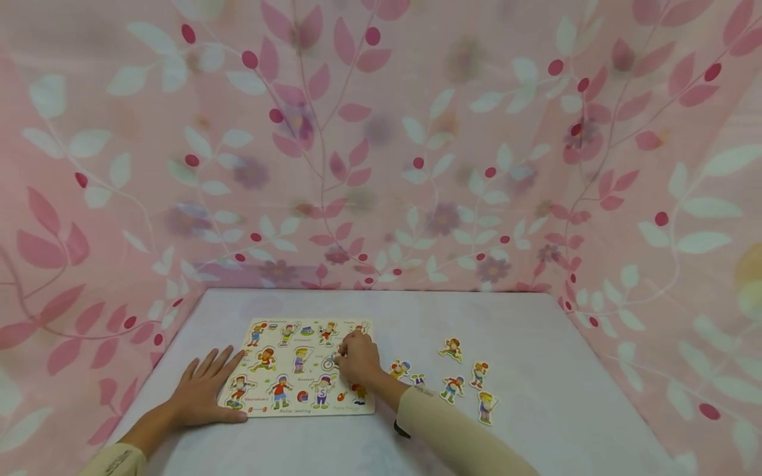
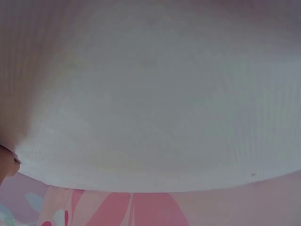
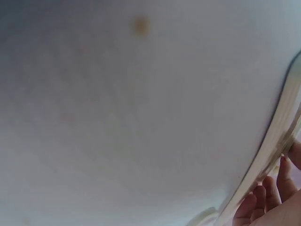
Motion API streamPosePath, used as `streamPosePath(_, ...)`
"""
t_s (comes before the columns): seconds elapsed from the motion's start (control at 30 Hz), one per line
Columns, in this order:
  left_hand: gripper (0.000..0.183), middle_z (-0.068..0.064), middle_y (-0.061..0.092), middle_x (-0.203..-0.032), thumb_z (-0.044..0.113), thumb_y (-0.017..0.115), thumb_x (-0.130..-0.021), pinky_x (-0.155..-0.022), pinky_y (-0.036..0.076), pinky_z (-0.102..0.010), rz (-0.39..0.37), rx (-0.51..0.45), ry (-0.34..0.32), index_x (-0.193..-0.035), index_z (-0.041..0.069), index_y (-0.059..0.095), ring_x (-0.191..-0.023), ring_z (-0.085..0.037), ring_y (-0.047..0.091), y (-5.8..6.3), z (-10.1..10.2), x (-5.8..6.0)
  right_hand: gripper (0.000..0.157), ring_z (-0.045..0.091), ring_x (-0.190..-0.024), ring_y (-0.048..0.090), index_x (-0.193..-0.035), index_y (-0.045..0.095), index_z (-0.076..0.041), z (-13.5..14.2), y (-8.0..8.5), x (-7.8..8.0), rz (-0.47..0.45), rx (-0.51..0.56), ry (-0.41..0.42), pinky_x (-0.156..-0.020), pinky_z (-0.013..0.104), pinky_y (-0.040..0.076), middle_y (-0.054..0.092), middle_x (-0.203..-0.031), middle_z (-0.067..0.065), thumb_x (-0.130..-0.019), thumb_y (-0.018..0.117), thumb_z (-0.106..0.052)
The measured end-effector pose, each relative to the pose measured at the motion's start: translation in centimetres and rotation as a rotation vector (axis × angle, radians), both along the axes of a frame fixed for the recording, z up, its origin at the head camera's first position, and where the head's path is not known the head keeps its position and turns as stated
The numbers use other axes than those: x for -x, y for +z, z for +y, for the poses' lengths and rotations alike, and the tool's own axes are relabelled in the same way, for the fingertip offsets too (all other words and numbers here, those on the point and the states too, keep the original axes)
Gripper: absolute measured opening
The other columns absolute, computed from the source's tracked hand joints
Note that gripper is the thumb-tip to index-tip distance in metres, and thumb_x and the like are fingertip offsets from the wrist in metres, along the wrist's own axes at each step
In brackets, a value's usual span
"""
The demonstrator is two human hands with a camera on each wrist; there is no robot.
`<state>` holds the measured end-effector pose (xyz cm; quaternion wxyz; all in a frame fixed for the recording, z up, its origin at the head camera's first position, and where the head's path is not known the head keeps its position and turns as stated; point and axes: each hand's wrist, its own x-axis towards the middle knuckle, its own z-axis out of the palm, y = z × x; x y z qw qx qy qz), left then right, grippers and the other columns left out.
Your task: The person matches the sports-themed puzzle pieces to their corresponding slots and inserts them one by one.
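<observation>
A wooden puzzle board with printed and inset sports figures lies on the table. My left hand rests with its fingers spread at the board's left edge; only a fingertip shows at the edge of the left wrist view. Over the right part of the board, my right hand pinches what looks like a cyclist puzzle piece, its wheel showing beside the fingertips. The hand covers most of that piece. In the right wrist view, curled fingers are at the board's edge.
Several loose figure pieces lie right of the board: a runner, a skater, a golfer and a ball player. Another piece sits close to my right forearm. Pink floral cloth surrounds the white table.
</observation>
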<state>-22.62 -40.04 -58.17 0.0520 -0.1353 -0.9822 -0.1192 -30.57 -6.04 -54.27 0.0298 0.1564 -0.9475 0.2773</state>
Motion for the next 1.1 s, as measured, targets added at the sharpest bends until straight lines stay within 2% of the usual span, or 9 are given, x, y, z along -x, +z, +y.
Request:
streamPosePath(0.23,0.123,-0.024,0.027,-0.158,0.079,0.072,-0.06,-0.11,0.011,-0.072,0.012,-0.008,0.006,-0.155,0.012,0.031,-0.143,-0.051,0.021,0.3,-0.1,-0.1,0.021,0.019,-0.099,0.054,-0.07,0.068,-0.018,-0.4,0.2,0.4,-0.008,-0.038,-0.004,-0.081,0.034,0.047,0.061,-0.106,-0.001,-0.082,0.081,-0.029)
streamPosePath(0.37,0.122,-0.024,0.028,-0.158,0.079,0.072,-0.06,-0.109,0.012,-0.072,0.024,-0.014,0.0,-0.154,0.011,0.032,-0.142,-0.052,0.021,0.3,0.1,0.1,0.023,0.017,-0.095,0.052,-0.073,0.067,-0.017,-0.3,0.4,0.5,0.008,-0.107,-0.014,-0.081,0.034,0.047,0.057,-0.104,0.0,-0.081,0.081,-0.034)
streamPosePath(0.43,0.123,-0.024,0.028,-0.158,0.08,0.072,-0.061,-0.11,0.012,-0.072,0.02,-0.009,-0.003,-0.154,0.012,0.031,-0.142,-0.051,0.022,0.2,0.1,0.1,0.027,0.018,-0.099,0.052,-0.085,0.068,-0.016,-0.1,0.2,0.5,0.011,-0.14,-0.017,-0.086,0.035,0.046,0.056,-0.11,0.001,-0.081,0.08,-0.039)
streamPosePath(0.53,0.123,-0.024,0.028,-0.158,0.079,0.072,-0.06,-0.109,0.013,-0.072,0.017,-0.008,-0.007,-0.154,0.012,0.031,-0.142,-0.052,0.022,0.2,0.2,-0.1,0.05,0.022,-0.117,0.052,-0.115,0.063,-0.013,0.5,0.2,0.4,0.011,-0.154,0.015,-0.099,0.041,0.044,0.051,-0.133,0.006,-0.083,0.076,-0.049)
streamPosePath(0.67,0.122,-0.024,0.029,-0.157,0.078,0.074,-0.06,-0.109,0.012,-0.073,0.025,-0.025,-0.007,-0.154,0.012,0.033,-0.142,-0.052,0.022,0.1,0.0,-0.3,0.083,0.031,-0.143,0.035,-0.151,0.036,-0.018,1.8,0.7,0.7,0.051,-0.223,0.109,-0.115,0.051,0.031,0.02,-0.163,0.013,-0.087,0.06,-0.066)
streamPosePath(0.77,0.122,-0.024,0.028,-0.158,0.079,0.072,-0.06,-0.11,0.011,-0.073,0.022,-0.032,-0.007,-0.154,0.013,0.032,-0.143,-0.051,0.021,0.1,-0.1,-0.3,0.09,0.033,-0.15,0.024,-0.158,0.021,-0.025,3.6,1.3,1.2,0.115,-0.311,0.172,-0.119,0.056,0.022,0.0,-0.168,0.012,-0.087,0.048,-0.074)
streamPosePath(0.83,0.122,-0.023,0.026,-0.159,0.08,0.072,-0.061,-0.11,0.01,-0.072,0.013,-0.025,-0.006,-0.155,0.014,0.031,-0.143,-0.051,0.02,0.1,0.0,-0.2,0.09,0.033,-0.152,0.019,-0.159,0.017,-0.028,5.3,1.4,1.6,0.155,-0.334,0.2,-0.12,0.058,0.018,-0.006,-0.168,0.011,-0.088,0.045,-0.075)
streamPosePath(0.93,0.122,-0.024,0.027,-0.159,0.08,0.071,-0.06,-0.11,0.011,-0.073,0.002,-0.009,0.0,-0.154,0.012,0.032,-0.143,-0.051,0.021,0.2,0.1,-0.3,0.089,0.035,-0.152,0.018,-0.159,0.017,-0.026,8.3,1.3,2.3,0.195,-0.321,0.207,-0.118,0.062,0.017,-0.005,-0.167,0.013,-0.089,0.046,-0.072)
streamPosePath(1.1,0.122,-0.025,0.027,-0.158,0.079,0.072,-0.06,-0.11,0.011,-0.073,-0.006,-0.004,0.007,-0.153,0.01,0.034,-0.143,-0.052,0.021,0.6,0.4,-0.4,0.086,0.04,-0.15,0.02,-0.159,0.019,-0.024,13.2,1.5,3.5,0.196,-0.308,0.131,-0.117,0.065,0.016,-0.001,-0.167,0.017,-0.091,0.046,-0.07)
